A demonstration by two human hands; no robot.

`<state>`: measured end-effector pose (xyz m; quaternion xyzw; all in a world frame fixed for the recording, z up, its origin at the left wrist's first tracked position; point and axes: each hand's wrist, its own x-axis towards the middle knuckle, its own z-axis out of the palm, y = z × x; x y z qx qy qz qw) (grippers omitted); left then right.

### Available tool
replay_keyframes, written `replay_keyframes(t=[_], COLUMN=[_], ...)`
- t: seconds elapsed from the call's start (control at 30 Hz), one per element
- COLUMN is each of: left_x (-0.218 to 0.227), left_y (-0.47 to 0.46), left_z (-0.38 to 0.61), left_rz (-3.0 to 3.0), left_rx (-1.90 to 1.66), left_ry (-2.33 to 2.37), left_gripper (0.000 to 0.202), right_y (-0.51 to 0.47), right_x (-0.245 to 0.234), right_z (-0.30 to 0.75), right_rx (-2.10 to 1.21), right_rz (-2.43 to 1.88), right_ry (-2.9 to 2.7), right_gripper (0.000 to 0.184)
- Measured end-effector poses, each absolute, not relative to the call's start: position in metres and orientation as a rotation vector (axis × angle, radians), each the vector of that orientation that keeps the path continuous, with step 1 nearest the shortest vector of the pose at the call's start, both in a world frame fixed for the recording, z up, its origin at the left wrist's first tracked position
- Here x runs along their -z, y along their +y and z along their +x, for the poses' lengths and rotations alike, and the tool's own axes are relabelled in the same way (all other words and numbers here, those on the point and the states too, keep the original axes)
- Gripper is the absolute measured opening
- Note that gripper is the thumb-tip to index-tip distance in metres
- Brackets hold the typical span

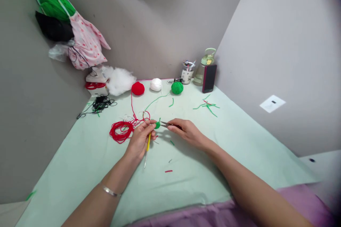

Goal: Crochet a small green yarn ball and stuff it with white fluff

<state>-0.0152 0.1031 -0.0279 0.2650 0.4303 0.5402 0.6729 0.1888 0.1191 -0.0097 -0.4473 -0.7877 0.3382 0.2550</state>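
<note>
Between the fingertips of my left hand is a small green crochet piece with a short yarn tail sticking up. The same hand also keeps a crochet hook with a yellow handle, its metal shaft pointing down toward me. My right hand is closed on small scissors, whose blades point left at the green piece; whether they touch it I cannot tell. Left of my left hand lies a loose coil of red yarn, its strand running back to a red yarn ball.
A white yarn ball and a green yarn ball sit at the back. Behind them stand a pen cup, a bottle and a phone. Black yarn and white stuffing lie left; green scraps lie right.
</note>
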Motion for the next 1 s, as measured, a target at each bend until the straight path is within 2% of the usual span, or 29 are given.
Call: replay_keyframes(t=[0.23,0.4,0.53,0.7,0.8,1.0], left_x=[0.029,0.027,0.026,0.024,0.019,0.009], left_y=[0.100,0.100,0.098,0.088,0.082,0.077], left_z=[-0.012,-0.014,-0.011,0.000,0.003,0.000], left_rz=[0.605,0.524,0.492,0.531,0.574,0.741], left_rx=[-1.175,-1.217,-1.242,-1.227,-1.177,-1.140], left_ry=[0.936,0.929,0.869,0.783,0.765,0.872], left_gripper=[0.027,0.017,0.014,0.023,0.028,0.044], right_y=[0.119,0.125,0.116,0.103,0.103,0.108], right_x=[0.018,0.022,0.023,0.025,0.025,0.016], right_z=[0.184,0.196,0.184,0.160,0.163,0.176], right_rx=[-0.748,-0.396,-0.043,0.120,-0.030,-0.830], right_rz=[-1.362,-1.490,-1.124,-0.726,-0.789,-0.981], right_ry=[-2.079,-1.927,-2.187,-2.448,-2.307,-1.616], right_gripper=[0.034,0.036,0.043,0.023,0.025,0.027])
